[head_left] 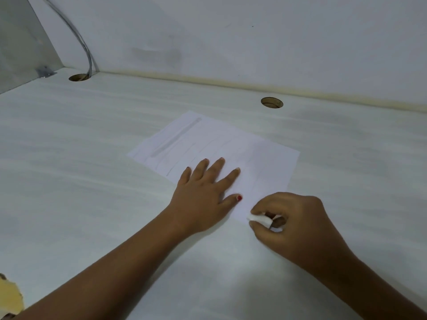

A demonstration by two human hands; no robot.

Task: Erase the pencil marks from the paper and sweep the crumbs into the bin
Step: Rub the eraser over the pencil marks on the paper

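Note:
A white sheet of paper (231, 144) lies on the pale desk (92, 158), with faint pencil strokes and a grey smudged band near its left side. My left hand (205, 192) rests flat on the paper's near edge, fingers spread and straight. My right hand (293, 218) pinches a small white eraser (260, 218) between thumb and fingers, its tip at the paper's near corner. No bin is in view, and I cannot make out any crumbs.
Two round cable holes are cut into the desk, one at the far left (79, 77) with a grey cable (80, 40) running into it, one at the back right (272, 102). White walls close the back and left. A yellowish object (10, 296) shows at the bottom left corner.

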